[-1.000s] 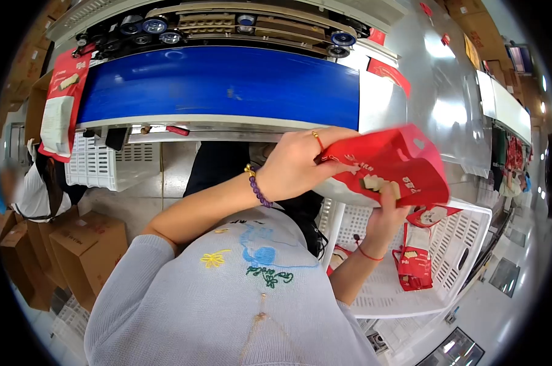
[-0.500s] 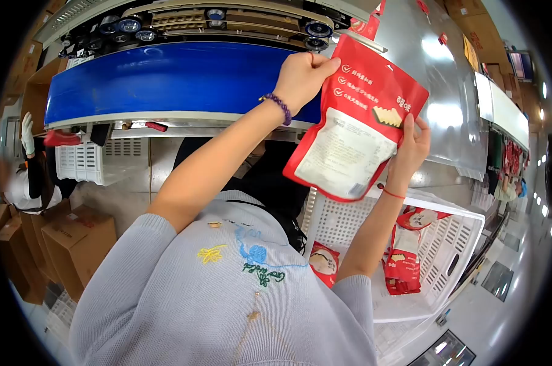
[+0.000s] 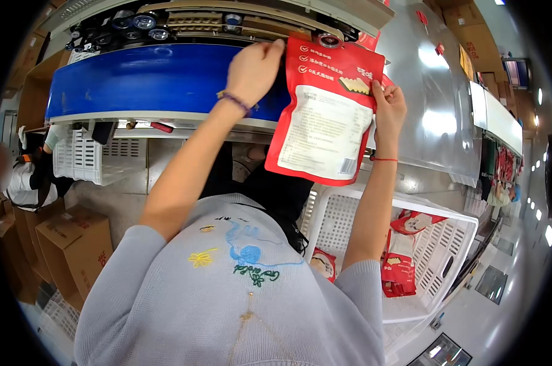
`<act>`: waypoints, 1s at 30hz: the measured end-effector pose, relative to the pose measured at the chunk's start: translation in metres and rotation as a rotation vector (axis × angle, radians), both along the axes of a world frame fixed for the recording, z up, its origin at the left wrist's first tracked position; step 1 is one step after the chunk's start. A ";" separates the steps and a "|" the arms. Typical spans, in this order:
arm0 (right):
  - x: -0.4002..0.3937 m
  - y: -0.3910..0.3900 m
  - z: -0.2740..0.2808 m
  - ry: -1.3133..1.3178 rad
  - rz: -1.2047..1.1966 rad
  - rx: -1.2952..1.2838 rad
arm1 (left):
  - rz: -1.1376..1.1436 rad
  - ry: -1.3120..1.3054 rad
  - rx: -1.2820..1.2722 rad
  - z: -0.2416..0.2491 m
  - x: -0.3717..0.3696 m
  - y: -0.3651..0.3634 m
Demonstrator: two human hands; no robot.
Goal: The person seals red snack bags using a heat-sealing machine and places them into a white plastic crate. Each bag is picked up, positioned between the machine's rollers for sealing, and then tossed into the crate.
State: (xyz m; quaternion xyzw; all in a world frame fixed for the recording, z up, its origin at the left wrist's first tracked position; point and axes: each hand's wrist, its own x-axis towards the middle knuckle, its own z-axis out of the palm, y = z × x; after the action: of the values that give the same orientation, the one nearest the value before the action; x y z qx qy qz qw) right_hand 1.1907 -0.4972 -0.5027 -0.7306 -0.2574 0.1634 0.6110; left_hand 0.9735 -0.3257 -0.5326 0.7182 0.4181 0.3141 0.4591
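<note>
I am gripping the red pouch [image 3: 325, 113] by its top corners with my left hand [image 3: 251, 67] and right hand [image 3: 389, 107]; its top edge is hiding part of the sealer rollers [image 3: 227, 21].

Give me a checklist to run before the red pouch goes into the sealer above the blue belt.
1. Left hand grips the top left corner of the red pouch: ok.
2. Right hand holds the pouch's right edge: ok.
3. Pouch top reaches the sealer rollers: ok, its top edge sits at the roller line.
4. Pouch hangs straight: not ok, it tilts slightly.
5. Blue belt free of other pouches: ok in the visible part.
6. Pouch mouth flat and closed: cannot tell.
7. White crate with more pouches below the right arm: ok.
</note>
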 end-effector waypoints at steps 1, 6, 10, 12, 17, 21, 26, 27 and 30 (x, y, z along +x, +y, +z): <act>0.001 -0.002 0.003 0.000 0.002 -0.007 | 0.015 0.058 0.151 0.018 -0.017 -0.011; -0.024 0.033 -0.011 -0.170 0.053 -0.063 | -0.200 -0.241 0.031 0.080 -0.106 -0.052; -0.058 0.044 0.005 -0.065 0.104 -0.138 | -0.816 -0.386 -0.092 0.106 -0.113 -0.095; -0.066 0.028 0.018 0.030 0.097 0.048 | -1.034 -0.365 -0.144 0.117 -0.101 -0.116; -0.028 -0.117 0.024 -0.229 -0.498 0.361 | -1.294 -0.265 -0.429 0.106 -0.069 -0.141; 0.024 -0.256 -0.013 -0.381 -1.070 0.321 | -1.382 -0.231 -0.533 0.097 -0.040 -0.163; 0.094 -0.368 -0.045 -0.580 -1.466 0.000 | -1.481 -0.059 -0.447 0.096 -0.017 -0.176; 0.112 -0.384 -0.060 -0.594 -1.430 -0.323 | -1.472 -0.053 -0.447 0.095 -0.015 -0.177; 0.150 -0.407 -0.116 -0.699 -1.303 -0.978 | -1.404 -0.025 -0.449 0.090 -0.014 -0.176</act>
State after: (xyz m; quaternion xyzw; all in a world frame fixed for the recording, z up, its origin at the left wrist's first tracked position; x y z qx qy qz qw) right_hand 1.3407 -0.9043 -0.6183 -0.9196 0.1366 -0.3577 0.0885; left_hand 0.9595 -0.5014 -0.4427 0.7018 -0.0911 -0.1385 0.6928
